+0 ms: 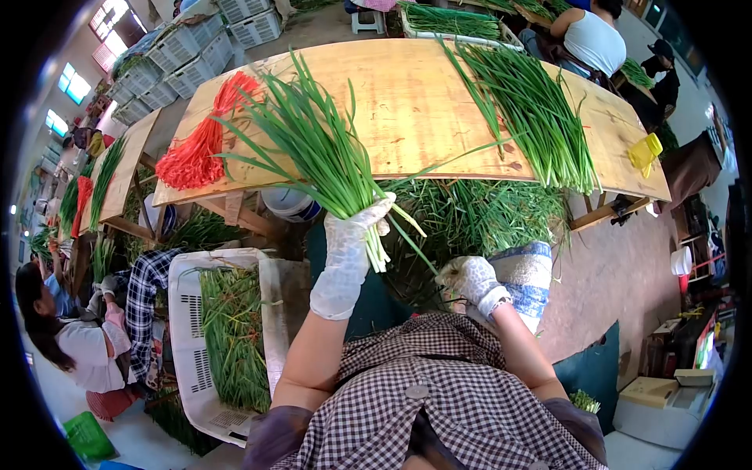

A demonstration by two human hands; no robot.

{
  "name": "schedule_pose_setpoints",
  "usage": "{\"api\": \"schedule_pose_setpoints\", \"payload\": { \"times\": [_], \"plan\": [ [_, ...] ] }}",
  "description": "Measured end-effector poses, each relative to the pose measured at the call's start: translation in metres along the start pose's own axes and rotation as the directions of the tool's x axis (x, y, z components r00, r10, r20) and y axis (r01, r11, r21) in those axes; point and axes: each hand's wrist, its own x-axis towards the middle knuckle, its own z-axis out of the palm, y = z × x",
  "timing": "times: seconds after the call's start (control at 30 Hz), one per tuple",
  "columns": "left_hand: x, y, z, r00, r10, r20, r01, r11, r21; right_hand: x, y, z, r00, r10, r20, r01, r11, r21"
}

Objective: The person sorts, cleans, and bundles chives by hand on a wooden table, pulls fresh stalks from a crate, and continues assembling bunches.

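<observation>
My left hand (352,243), in a whitish glove, is wrapped round the lower stems of a bunch of long green leaves (313,141). The bunch fans out over the wooden table (399,102). My right hand (471,280), gloved too, is closed at the lower end of a loose green stalk, low in front of my checked apron. A second pile of green stalks (540,110) lies on the table's right part. Red strips (205,149) lie in a heap on its left part.
A white crate (188,345) of greens stands at my left. Loose leaves (478,219) are heaped below the table edge. A yellow object (645,153) sits at the table's right end. People work at the left and back right; stacked crates (188,66) stand behind.
</observation>
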Motion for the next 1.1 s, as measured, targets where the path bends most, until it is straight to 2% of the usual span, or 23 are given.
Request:
{"api": "schedule_pose_setpoints", "payload": {
  "times": [0.03,0.07,0.13,0.17,0.2,0.23,0.27,0.3,0.33,0.37,0.4,0.47,0.53,0.57,0.6,0.63,0.67,0.73,0.8,0.83,0.87,0.97,1.1],
  "plan": [
    [0.001,-0.002,-0.002,0.998,0.042,0.052,-0.040,0.998,-0.040,-0.001,-0.002,-0.002,0.988,0.156,0.011,-0.157,0.987,0.046],
    [0.001,-0.002,0.000,0.998,0.043,0.053,-0.041,0.998,-0.042,-0.002,-0.005,-0.005,0.988,0.156,0.010,-0.157,0.987,0.045],
    [-0.005,-0.001,0.006,0.998,0.002,0.061,-0.007,0.996,0.090,-0.001,-0.013,-0.011,0.915,0.078,-0.395,0.129,0.872,0.472],
    [-0.010,0.003,0.010,0.993,-0.087,0.079,0.073,0.985,0.158,0.003,-0.018,-0.019,0.867,0.073,-0.493,0.156,0.900,0.408],
    [-0.007,-0.008,0.008,0.995,-0.084,0.049,0.072,0.976,0.204,-0.001,-0.035,-0.036,0.790,0.083,-0.607,0.139,0.941,0.309],
    [-0.007,-0.011,0.007,0.995,-0.098,0.035,0.090,0.980,0.176,0.003,-0.033,-0.047,0.665,0.003,-0.747,0.201,0.962,0.183],
    [-0.007,-0.011,0.005,0.993,-0.112,0.021,0.108,0.983,0.148,0.015,-0.026,-0.057,0.478,-0.121,-0.870,0.268,0.963,0.013],
    [-0.009,-0.010,0.004,0.999,-0.045,0.015,0.042,0.987,0.157,0.016,-0.030,-0.077,0.422,-0.159,-0.892,0.068,0.987,-0.144],
    [-0.007,-0.012,0.003,1.000,0.003,0.010,-0.004,0.994,0.113,0.025,-0.025,-0.094,0.422,-0.090,-0.902,-0.165,0.971,-0.174],
    [-0.006,-0.011,0.005,0.999,0.018,-0.040,-0.012,0.989,0.145,0.036,-0.023,-0.108,0.297,-0.153,-0.942,-0.243,0.942,-0.230],
    [-0.007,-0.009,0.009,0.995,0.036,-0.091,-0.019,0.984,0.178,0.044,-0.021,-0.121,0.305,-0.105,-0.947,-0.343,0.915,-0.212],
    [-0.010,-0.007,0.013,0.987,0.113,-0.110,-0.102,0.989,0.105,0.067,-0.007,-0.132,0.509,-0.048,-0.859,-0.398,0.872,-0.285],
    [-0.004,0.001,0.013,0.975,0.164,0.149,-0.146,0.982,-0.121,0.081,-0.015,-0.135,0.538,0.120,-0.834,-0.501,0.842,-0.201],
    [-0.011,0.004,0.013,0.992,0.105,0.064,-0.101,0.992,-0.076,0.076,-0.014,-0.129,0.524,0.017,-0.852,-0.343,0.919,-0.193],
    [-0.010,0.004,0.015,0.992,0.108,0.060,-0.103,0.992,-0.077,0.079,-0.011,-0.124,0.566,-0.034,-0.824,-0.185,0.969,-0.167],
    [-0.009,0.004,0.016,0.997,0.069,-0.034,-0.068,0.997,0.039,0.064,-0.024,-0.121,0.755,0.152,-0.638,0.117,0.926,0.359],
    [-0.007,0.004,0.015,0.990,0.038,-0.134,-0.018,0.988,0.151,0.045,-0.040,-0.114,0.923,0.149,-0.354,0.225,0.537,0.813],
    [0.011,-0.016,0.004,0.990,0.028,-0.141,-0.011,0.993,0.120,0.022,-0.051,-0.089,0.948,0.076,-0.310,0.260,0.377,0.889],
    [0.019,-0.029,-0.001,0.982,0.064,-0.178,-0.036,0.987,0.156,0.014,-0.046,-0.065,0.969,-0.079,-0.233,0.245,0.240,0.939],
    [0.006,-0.014,0.004,0.990,-0.059,-0.131,0.079,0.986,0.148,0.009,-0.046,-0.056,0.969,-0.129,-0.212,0.235,0.208,0.949],
    [0.006,-0.018,0.002,0.986,-0.082,-0.144,0.112,0.971,0.212,0.002,-0.050,-0.049,0.969,-0.147,-0.200,0.230,0.224,0.947],
    [0.005,-0.022,0.006,0.994,-0.101,-0.039,0.103,0.994,0.041,-0.009,-0.057,-0.036,0.978,-0.182,-0.101,0.164,0.377,0.912],
    [-0.001,-0.020,0.008,0.990,-0.137,-0.028,0.136,0.990,-0.025,-0.001,-0.062,-0.022,0.984,-0.106,-0.144,0.169,0.292,0.942]
  ]
}}
